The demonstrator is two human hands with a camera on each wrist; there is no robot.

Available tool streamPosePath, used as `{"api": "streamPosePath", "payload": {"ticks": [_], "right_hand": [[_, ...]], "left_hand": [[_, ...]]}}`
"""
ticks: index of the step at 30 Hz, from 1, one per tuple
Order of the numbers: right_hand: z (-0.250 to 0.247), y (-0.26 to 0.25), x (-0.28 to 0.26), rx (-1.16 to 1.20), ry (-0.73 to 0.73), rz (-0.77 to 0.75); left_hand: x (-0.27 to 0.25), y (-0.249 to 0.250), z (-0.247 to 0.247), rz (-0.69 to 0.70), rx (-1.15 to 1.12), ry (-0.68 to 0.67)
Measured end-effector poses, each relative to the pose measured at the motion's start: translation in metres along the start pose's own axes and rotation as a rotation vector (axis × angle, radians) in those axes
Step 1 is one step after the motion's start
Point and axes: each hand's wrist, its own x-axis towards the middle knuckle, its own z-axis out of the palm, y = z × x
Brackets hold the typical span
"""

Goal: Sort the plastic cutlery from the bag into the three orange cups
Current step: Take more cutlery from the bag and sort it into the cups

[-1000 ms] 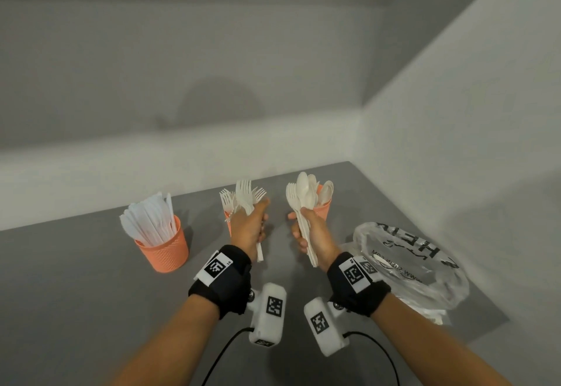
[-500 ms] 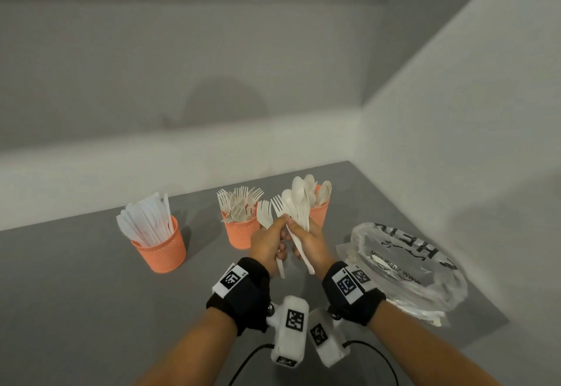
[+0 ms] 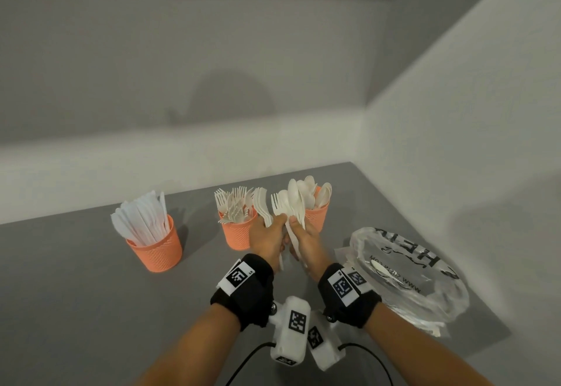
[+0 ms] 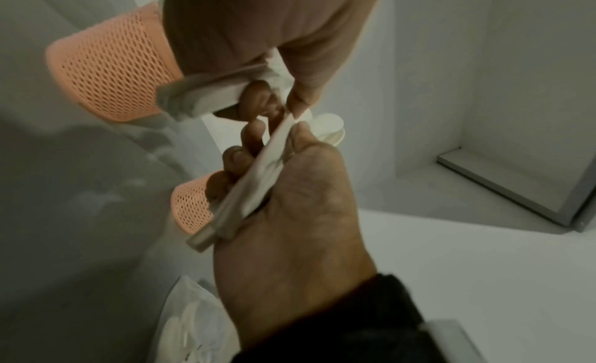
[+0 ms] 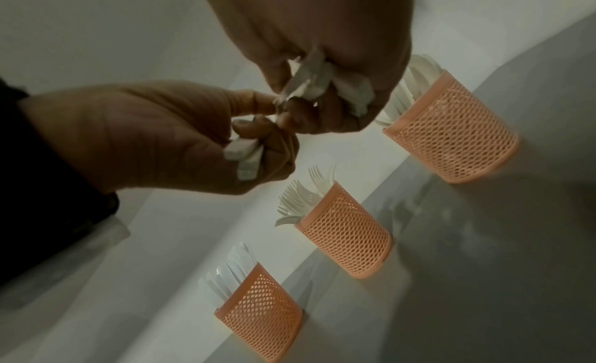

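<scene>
White plastic forks (image 3: 263,209) and spoons (image 3: 293,206), smooth with a dull sheen, fill the grip of both hands. Just beyond the grip, three orange cups (image 3: 155,244) of perforated plastic mesh look matt, their walls a fine lattice with solid smooth rims. The knives (image 3: 142,218) in the cup furthest from the grip share the same pale, smooth plastic. To the right of the grip, a clear plastic bag (image 3: 406,276) lies glossy and crinkled, printed in black. The grey table (image 3: 76,309) beneath is matt and smooth. Black cloth wristbands (image 3: 243,291) carry white, hard plastic camera housings (image 3: 291,334).
</scene>
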Motion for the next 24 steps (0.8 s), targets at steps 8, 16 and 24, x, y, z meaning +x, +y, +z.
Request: {"api": "streamPosePath", "payload": {"ticks": [8, 16, 24], "right_hand": [[-0.021, -0.011, 0.006, 0.117, -0.071, 0.129], [-0.031, -0.017, 0.002, 0.129, -0.25, 0.216], [-0.02, -0.019, -0.009, -0.22, -0.197, 0.044]], "left_hand": [[0.026, 0.01, -0.021, 0.028, -0.179, 0.115], [0.021, 0.018, -0.02, 0.035, 0.091, -0.15], [0.001, 0.024, 0.003, 0.2, 0.228, -0.081]]}}
